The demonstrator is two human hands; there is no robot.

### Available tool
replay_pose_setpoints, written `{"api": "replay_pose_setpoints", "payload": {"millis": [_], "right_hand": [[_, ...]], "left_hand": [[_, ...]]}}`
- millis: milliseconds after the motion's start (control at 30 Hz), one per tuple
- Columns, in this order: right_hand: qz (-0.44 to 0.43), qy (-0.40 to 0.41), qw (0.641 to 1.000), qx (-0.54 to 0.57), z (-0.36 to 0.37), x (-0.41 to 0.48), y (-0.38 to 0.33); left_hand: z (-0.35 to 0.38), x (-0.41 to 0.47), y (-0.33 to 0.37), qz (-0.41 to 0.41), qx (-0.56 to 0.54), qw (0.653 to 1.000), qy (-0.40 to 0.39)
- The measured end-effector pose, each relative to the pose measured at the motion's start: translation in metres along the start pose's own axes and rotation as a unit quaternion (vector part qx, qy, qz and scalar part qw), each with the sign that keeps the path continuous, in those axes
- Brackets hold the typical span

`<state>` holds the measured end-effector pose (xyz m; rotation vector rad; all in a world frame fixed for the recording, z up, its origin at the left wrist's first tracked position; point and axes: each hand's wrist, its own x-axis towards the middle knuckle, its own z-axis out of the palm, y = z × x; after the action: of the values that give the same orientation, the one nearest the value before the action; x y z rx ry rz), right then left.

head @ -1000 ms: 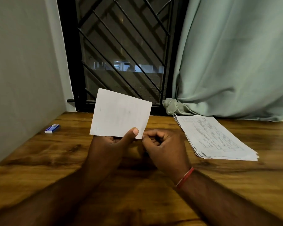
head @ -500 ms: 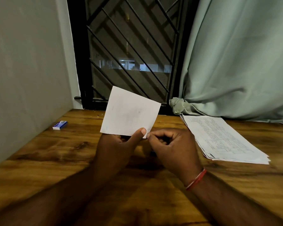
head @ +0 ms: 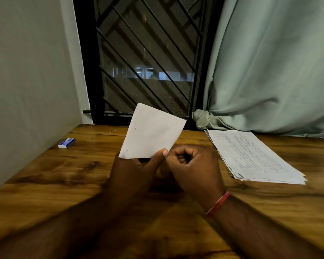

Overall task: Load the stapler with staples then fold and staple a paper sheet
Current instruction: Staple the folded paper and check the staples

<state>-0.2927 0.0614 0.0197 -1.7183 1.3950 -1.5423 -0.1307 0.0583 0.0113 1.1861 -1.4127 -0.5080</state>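
My left hand (head: 133, 171) holds a folded white paper (head: 151, 131) upright above the table, thumb pressed on its lower edge. Two short staple marks show along the paper's left edge. My right hand (head: 193, 169) is curled into a fist right beside it, and its fingertips meet the paper's lower right corner next to my left thumb. A small dark shape shows under the paper between my left fingers. I cannot tell what it is. No stapler is plainly in view. A small blue and white staple box (head: 66, 143) lies at the far left by the wall.
A stack of printed sheets (head: 251, 154) lies on the wooden table (head: 64, 184) at the right. A grey wall bounds the left side. A barred window (head: 146, 62) and a green curtain (head: 269, 71) stand behind the table.
The paper has tilted a little more to the right in my left hand. Both hands keep their place together at the table's middle.
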Motion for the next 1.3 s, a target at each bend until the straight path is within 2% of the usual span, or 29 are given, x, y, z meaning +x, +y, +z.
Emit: {"api": "replay_pose_setpoints", "payload": {"millis": [333,533,633,700,800,900,1167,1300], "right_hand": [[-0.003,0.015,1.0,0.001,0.007,0.0,0.004],[-0.013,0.027,0.999,0.029,0.001,0.004,0.006],[-0.053,0.044,0.997,0.032,-0.007,0.009,0.008],[-0.107,0.046,0.993,-0.007,-0.014,0.011,0.011],[-0.211,0.037,0.972,-0.097,-0.016,0.012,0.015],[-0.282,0.029,0.95,-0.132,-0.012,0.013,0.017],[-0.311,0.01,0.931,-0.192,-0.012,0.018,0.025],[-0.331,-0.015,0.913,-0.236,-0.012,0.02,0.025]], "left_hand": [[0.002,-0.002,0.001,-0.007,0.023,0.999,0.024],[0.002,-0.005,0.008,0.014,-0.027,0.999,0.045],[-0.004,0.004,0.009,-0.018,-0.08,0.997,0.016],[-0.008,0.01,0.006,-0.04,-0.117,0.992,-0.001],[-0.009,0.016,0.0,-0.059,-0.147,0.987,-0.012],[-0.007,0.016,-0.004,-0.052,-0.15,0.987,-0.023],[-0.004,0.01,-0.001,-0.045,-0.167,0.983,-0.056],[-0.007,0.011,-0.001,-0.041,-0.124,0.99,-0.047]]}}
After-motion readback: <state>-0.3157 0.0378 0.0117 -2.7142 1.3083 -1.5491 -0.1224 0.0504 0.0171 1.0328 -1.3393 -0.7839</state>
